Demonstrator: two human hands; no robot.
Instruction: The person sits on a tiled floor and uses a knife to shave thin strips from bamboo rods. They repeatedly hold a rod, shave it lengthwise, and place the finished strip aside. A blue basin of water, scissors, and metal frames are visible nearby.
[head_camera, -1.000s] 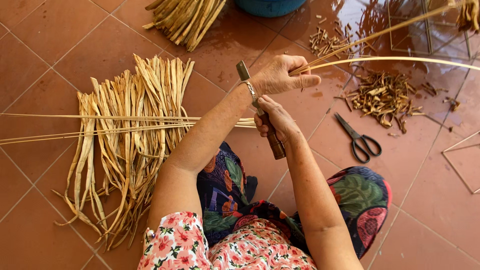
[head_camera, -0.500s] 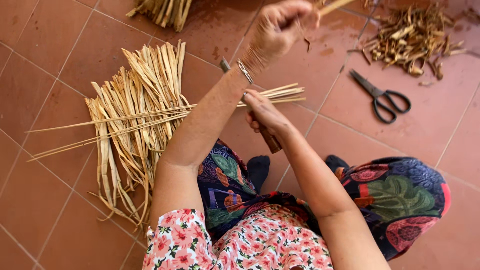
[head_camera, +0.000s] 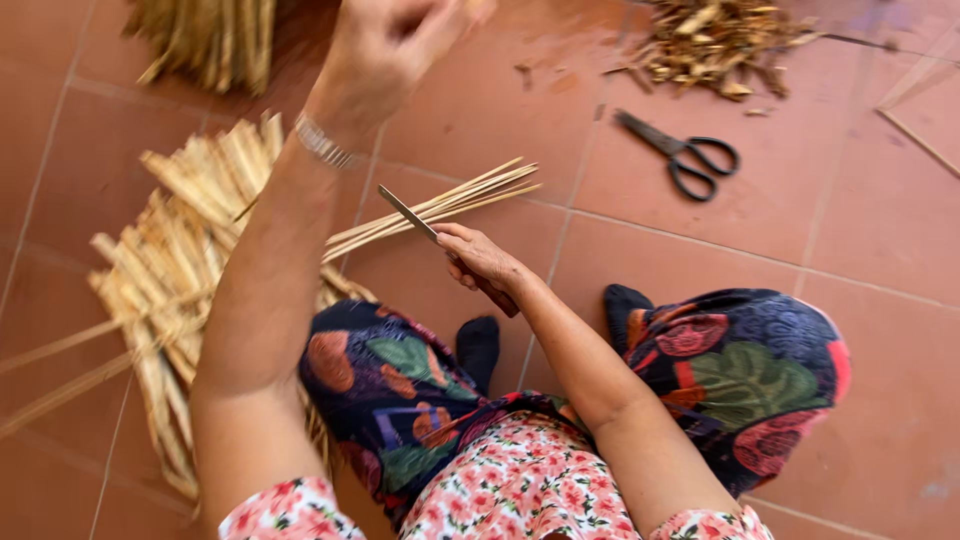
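My right hand grips the dark wooden handle of a knife. Its flat blade points up and left over my knee. My left hand is raised high near the top edge, blurred, with a metal bracelet on the wrist. Its fingers are pinched on the short visible stub of a pale strip. Behind the blade, a small bundle of thin pale sticks lies on the red tile floor. A wide pile of dry flat strips spreads under my left arm.
Black scissors lie on the tiles at the upper right. Beyond them is a heap of brown shavings. Another bundle of strips sits at the top left. Thin sticks cross the right edge. My crossed legs in flowered trousers fill the foreground.
My left hand has risen up and away from the knife, drawing the strip with it. The right hand kept the knife in place. The view has tilted and moved closer.
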